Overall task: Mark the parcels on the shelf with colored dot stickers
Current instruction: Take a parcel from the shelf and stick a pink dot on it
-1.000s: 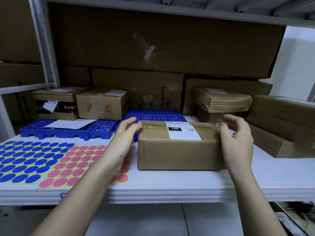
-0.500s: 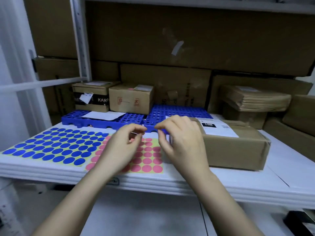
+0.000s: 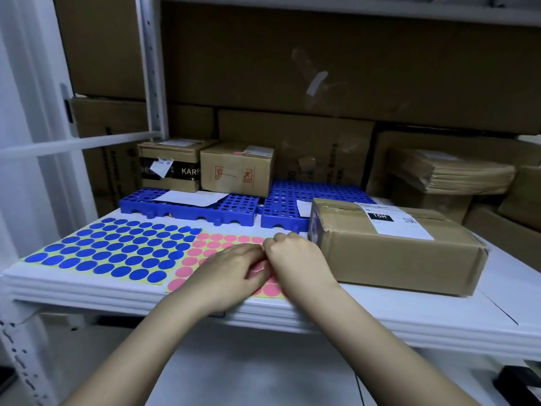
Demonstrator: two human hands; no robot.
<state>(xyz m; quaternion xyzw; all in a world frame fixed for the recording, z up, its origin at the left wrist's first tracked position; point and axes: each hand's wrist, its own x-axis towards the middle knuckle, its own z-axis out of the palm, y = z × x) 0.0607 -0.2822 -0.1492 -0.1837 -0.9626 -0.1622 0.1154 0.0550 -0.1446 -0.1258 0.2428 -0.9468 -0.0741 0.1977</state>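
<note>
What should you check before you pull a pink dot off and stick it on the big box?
1. Both hands at the pink sticker sheet: ok, left hand and right hand are over it.
2. A dot already peeled: cannot tell, fingers hide it.
3. Pink dots left on the sheet: ok.
4. Parcel close by: ok, just right of the hands.
5. Bare cardboard beside its shipping label: ok.
6. Blue sticker sheet out of the way: ok, it lies left.
</note>
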